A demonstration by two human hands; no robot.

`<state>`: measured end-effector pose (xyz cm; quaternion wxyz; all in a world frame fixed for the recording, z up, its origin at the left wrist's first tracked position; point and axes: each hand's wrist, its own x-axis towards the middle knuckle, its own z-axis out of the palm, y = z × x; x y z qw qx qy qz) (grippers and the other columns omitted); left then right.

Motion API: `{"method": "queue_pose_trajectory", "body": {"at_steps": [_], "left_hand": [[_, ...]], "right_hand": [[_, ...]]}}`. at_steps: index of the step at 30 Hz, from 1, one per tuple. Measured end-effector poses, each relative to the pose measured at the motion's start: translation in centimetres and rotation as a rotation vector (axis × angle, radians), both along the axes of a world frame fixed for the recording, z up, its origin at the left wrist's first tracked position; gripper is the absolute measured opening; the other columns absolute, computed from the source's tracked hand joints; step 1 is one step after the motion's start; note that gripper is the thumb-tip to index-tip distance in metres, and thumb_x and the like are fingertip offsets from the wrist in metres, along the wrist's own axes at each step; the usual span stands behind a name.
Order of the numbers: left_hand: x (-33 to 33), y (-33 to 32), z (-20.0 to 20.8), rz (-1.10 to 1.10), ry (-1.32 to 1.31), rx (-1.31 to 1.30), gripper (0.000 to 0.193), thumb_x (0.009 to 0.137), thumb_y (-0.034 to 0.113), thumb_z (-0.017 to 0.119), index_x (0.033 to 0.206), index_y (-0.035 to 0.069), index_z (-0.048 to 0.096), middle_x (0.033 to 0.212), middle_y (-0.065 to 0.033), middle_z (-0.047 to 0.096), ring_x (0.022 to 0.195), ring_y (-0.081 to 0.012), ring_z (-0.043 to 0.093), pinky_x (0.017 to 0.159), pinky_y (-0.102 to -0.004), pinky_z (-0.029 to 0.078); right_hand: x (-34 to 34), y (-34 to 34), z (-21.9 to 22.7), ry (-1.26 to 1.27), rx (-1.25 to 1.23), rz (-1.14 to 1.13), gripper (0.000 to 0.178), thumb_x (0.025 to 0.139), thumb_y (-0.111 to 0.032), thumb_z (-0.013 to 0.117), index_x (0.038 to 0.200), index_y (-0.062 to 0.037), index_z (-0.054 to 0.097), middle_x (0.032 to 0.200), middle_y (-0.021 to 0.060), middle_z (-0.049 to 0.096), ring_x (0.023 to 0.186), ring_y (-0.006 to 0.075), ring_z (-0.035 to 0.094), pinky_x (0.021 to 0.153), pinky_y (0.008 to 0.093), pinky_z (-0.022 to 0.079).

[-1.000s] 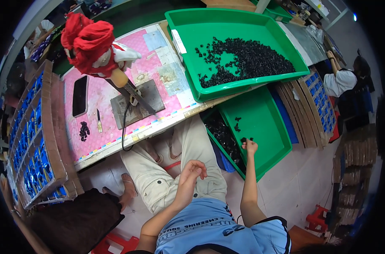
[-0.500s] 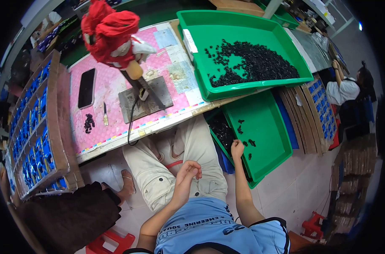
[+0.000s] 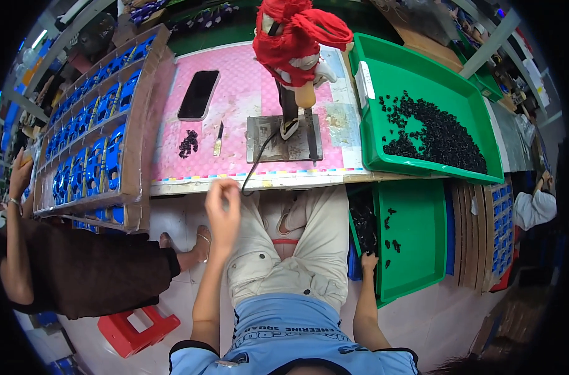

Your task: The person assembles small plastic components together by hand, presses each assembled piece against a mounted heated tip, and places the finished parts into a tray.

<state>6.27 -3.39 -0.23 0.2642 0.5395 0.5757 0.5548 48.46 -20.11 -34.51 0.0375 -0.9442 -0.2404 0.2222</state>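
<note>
My left hand is raised just short of the table's front edge, its fingers apart and loosely bent, slightly blurred, with nothing visible in them. Low on the right, my right hand is closed at the near end of a narrow bin of black parts, beside a lower green tray with a few black pieces. Whatever its fingers hold is hidden. On the pink-covered table stands a bench press wrapped in red cloth. A small heap of black parts and a small knife lie left of it.
A black phone lies on the table. A large green tray holds many black parts at right. Cartons of blue parts stand at left, more boxes at right. A co-worker's arm and a red stool are at left.
My view has swung to the right, so the scene appears turned. My left hand has risen from my lap toward the table edge. My right hand is now lower, at the bin's near end.
</note>
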Motion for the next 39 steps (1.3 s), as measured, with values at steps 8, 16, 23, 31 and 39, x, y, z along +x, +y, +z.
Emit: {"method": "queue_pose_trajectory", "body": {"at_steps": [8, 16, 23, 31, 39], "left_hand": [[-6.8, 6.1, 0.2, 0.423, 0.706, 0.156, 0.015, 0.071, 0.006, 0.056, 0.084, 0.000, 0.054, 0.082, -0.0116, 0.049, 0.080, -0.0254, 0.045, 0.073, -0.0339, 0.037], [-7.3, 7.0, -0.6, 0.423, 0.679, 0.139, 0.010, 0.068, 0.005, 0.059, 0.077, 0.001, 0.057, 0.078, -0.0103, 0.048, 0.078, -0.0246, 0.045, 0.071, -0.0336, 0.037], [-6.1, 5.5, 0.4, 0.351, 0.213, 0.083, 0.009, 0.073, 0.007, 0.060, 0.078, 0.001, 0.057, 0.070, -0.0010, 0.045, 0.065, -0.0097, 0.041, 0.063, -0.0221, 0.035], [-0.7, 0.6, 4.8, 0.020, -0.456, -0.025, 0.011, 0.080, 0.010, 0.052, 0.084, 0.001, 0.049, 0.071, 0.0002, 0.042, 0.064, -0.0070, 0.036, 0.060, -0.0195, 0.030], [6.7, -4.5, 6.6, -0.538, -0.700, -0.076, 0.010, 0.076, 0.003, 0.050, 0.082, 0.003, 0.042, 0.081, -0.0059, 0.042, 0.074, -0.0100, 0.037, 0.068, -0.0203, 0.030]], "right_hand": [[0.0, -0.2, 1.3, 0.017, -0.049, -0.117, 0.041, 0.067, -0.033, 0.062, 0.087, 0.0030, 0.059, 0.095, 0.0238, 0.055, 0.090, 0.0338, 0.054, 0.079, 0.0386, 0.043], [0.1, 0.3, 1.9, -0.034, -0.068, -0.090, 0.029, 0.064, -0.020, 0.062, 0.081, 0.0029, 0.060, 0.088, 0.0229, 0.057, 0.085, 0.0335, 0.056, 0.075, 0.0384, 0.046], [-0.4, 1.3, 2.8, -0.182, 0.009, -0.040, 0.019, 0.064, -0.014, 0.057, 0.072, 0.0031, 0.059, 0.080, 0.0221, 0.059, 0.077, 0.0358, 0.057, 0.069, 0.0411, 0.047], [-2.1, 6.6, 14.0, 0.003, 0.680, 0.165, 0.015, 0.067, -0.011, 0.055, 0.063, 0.0014, 0.049, 0.052, 0.0084, 0.050, 0.044, 0.0175, 0.048, 0.044, 0.0306, 0.040], [-14.4, 9.1, 39.0, 1.081, 1.102, 0.208, 0.002, 0.075, 0.001, 0.048, 0.077, -0.0002, 0.048, 0.058, 0.0064, 0.055, 0.044, 0.0070, 0.048, 0.043, 0.0167, 0.038]]}}
